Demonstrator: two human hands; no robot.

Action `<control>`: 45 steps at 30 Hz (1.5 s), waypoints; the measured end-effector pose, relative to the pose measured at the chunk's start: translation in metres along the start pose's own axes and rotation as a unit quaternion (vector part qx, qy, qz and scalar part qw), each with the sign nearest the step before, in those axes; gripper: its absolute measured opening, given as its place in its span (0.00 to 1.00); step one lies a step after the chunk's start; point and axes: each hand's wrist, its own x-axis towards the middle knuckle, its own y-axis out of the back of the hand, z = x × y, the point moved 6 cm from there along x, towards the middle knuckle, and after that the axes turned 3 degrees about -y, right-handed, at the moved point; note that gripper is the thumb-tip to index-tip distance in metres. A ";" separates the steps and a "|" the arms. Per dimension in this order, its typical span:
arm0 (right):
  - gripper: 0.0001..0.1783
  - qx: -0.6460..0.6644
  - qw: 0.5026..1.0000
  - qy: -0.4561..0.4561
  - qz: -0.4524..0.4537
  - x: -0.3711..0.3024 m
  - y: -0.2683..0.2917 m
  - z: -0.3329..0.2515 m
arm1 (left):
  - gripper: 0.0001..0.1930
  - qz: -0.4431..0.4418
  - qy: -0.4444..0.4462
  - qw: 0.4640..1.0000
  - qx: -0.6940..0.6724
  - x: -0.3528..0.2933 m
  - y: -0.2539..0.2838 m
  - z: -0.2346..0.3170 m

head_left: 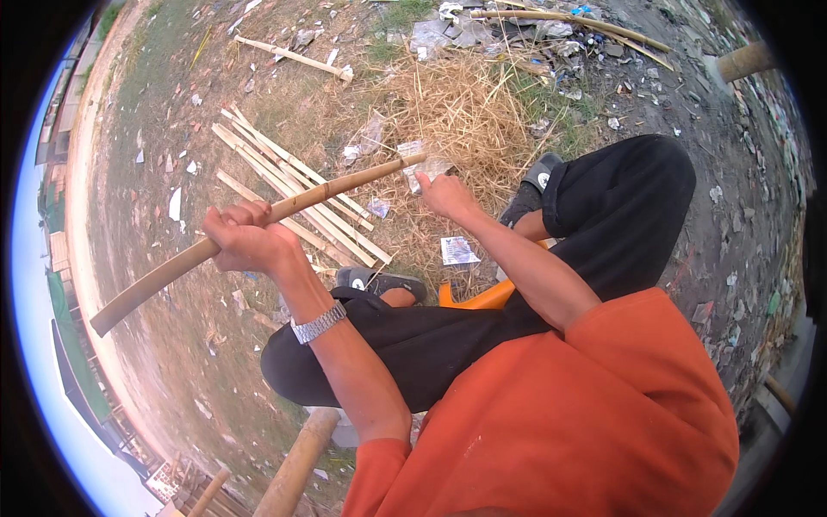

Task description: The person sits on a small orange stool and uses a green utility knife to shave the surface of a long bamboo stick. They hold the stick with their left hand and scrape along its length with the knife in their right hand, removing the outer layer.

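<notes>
A long split bamboo strip [323, 191] slants across the view from lower left to upper right. My left hand [250, 237], with a metal watch on the wrist, is closed around it left of its middle. The strip's broad end juts out past that hand. My right hand [446, 196] is closed just below the strip's far right end, thumb side up. What lies inside its fingers, if anything, is hidden, and I cannot tell whether it touches the strip. Several pale bamboo strips [293, 185] lie on the ground beyond my left hand.
A heap of straw-like shavings [465, 108] lies ahead. An orange plastic piece [482, 296] shows between my legs, near my shoes. Bamboo poles [297, 461] stand at lower left, and another pole [745, 62] at upper right. Litter covers the ground.
</notes>
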 end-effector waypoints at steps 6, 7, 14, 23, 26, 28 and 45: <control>0.39 -0.004 1.000 0.005 -0.009 -0.001 -0.009 0.001 | 0.19 -0.033 -0.015 0.999 -0.003 -0.002 -0.004 0.003; 0.39 -0.001 1.000 -0.009 0.008 0.003 -0.009 0.006 | 0.19 -0.029 -0.013 0.999 -0.001 -0.001 -0.006 0.003; 0.37 0.000 0.999 -0.038 0.013 0.029 -0.009 0.023 | 0.20 -0.033 -0.009 0.999 -0.009 -0.001 -0.004 0.000; 0.38 0.004 0.993 -0.116 0.028 0.064 -0.026 0.075 | 0.21 -0.085 -0.013 0.996 -0.007 -0.002 -0.017 -0.001; 0.40 0.021 0.991 -0.124 0.037 0.065 -0.033 0.081 | 0.21 -0.065 -0.024 0.998 -0.004 0.000 -0.015 -0.001; 0.38 0.043 0.986 -0.155 0.032 0.063 -0.027 0.076 | 0.21 -0.025 -0.030 0.999 0.022 0.000 -0.012 0.000; 0.30 0.336 0.904 0.047 -0.260 -0.080 -0.002 -0.064 | 0.23 -0.082 -0.041 0.996 0.016 0.000 -0.011 0.003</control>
